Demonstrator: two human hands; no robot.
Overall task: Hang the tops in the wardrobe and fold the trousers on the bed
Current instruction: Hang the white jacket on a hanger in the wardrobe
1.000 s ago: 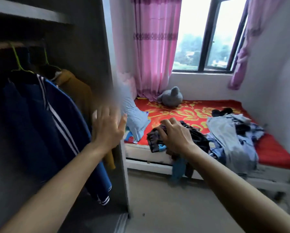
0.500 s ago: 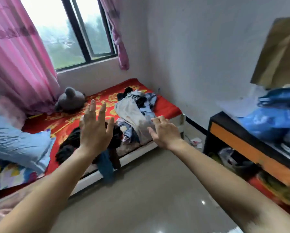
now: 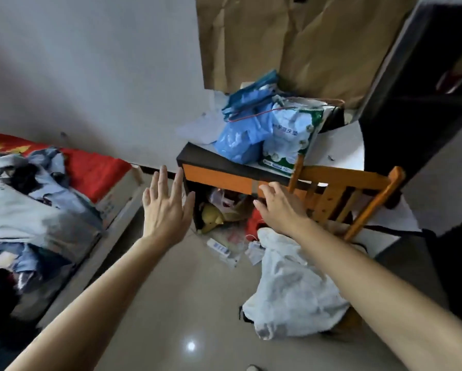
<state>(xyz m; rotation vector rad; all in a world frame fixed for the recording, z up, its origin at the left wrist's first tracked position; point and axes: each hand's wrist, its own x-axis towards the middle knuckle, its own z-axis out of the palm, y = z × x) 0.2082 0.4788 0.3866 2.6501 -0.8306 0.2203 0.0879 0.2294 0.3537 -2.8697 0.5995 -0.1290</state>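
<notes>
A: Grip status?
B: Both empty. Left grip (image 3: 168, 210) has its fingers straight and spread, palm forward, in the air. Right grip (image 3: 280, 207) is loose and flat, just before the chair (image 3: 344, 191) back; can't tell if it touches. Looks like arms out mid-turn, not a grasp.
A: Clothes?
B: The clothes pile (image 3: 24, 210) is heaped on the bed (image 3: 96, 170) to its front edge, some hanging over, well apart from both grips. A white bundle (image 3: 291, 285) is draped on the chair seat under the right forearm. Can't tell if it's a top. My guess is it's the next pick.
A: Surface (image 3: 219, 175)?
B: Blue bags (image 3: 240, 140) stacked near its front edge. Not task items.
A: Versus 0.5 s ago?
B: View swung right: window and curtain gone, bed now at the left. Grips were empty then too. Wardrobe out of view.
</notes>
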